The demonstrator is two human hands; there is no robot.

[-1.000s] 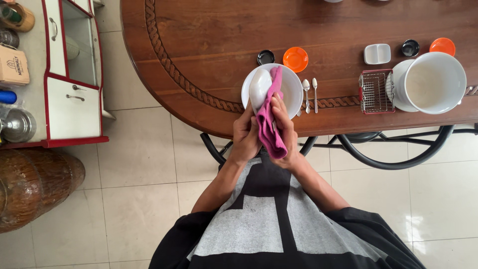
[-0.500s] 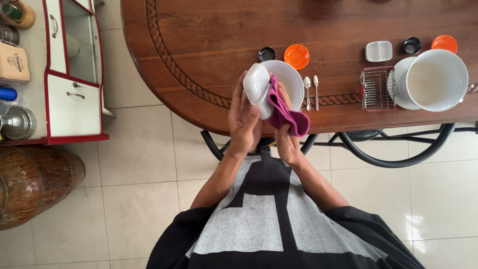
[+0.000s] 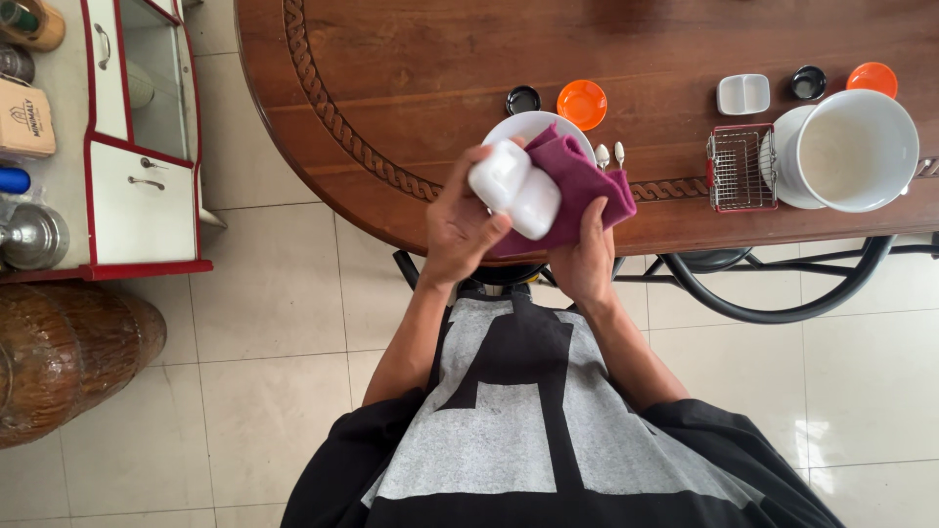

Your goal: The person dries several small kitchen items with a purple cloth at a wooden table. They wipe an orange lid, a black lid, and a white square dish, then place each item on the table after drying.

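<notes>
My left hand [image 3: 455,230] grips a small white two-part dish [image 3: 515,189], raised above the table edge. My right hand [image 3: 584,256] holds a magenta cloth [image 3: 577,186] spread under and behind that dish. A white plate [image 3: 516,128] lies on the brown wooden table [image 3: 411,78], partly hidden by the dish and cloth. Two metal spoons [image 3: 610,154] lie just right of the plate, mostly covered by the cloth.
On the table stand an orange saucer [image 3: 582,104], a small black dish [image 3: 522,99], a red wire basket [image 3: 739,167], a white divided dish [image 3: 743,94] and a big white bowl [image 3: 852,149]. A red-and-white cabinet [image 3: 137,147] stands left, a black chair frame [image 3: 773,293] under the table.
The white dish has turned in my left hand and come lower and toward me. The cloth has opened out from a hanging fold to lie under the dish in my right hand.
</notes>
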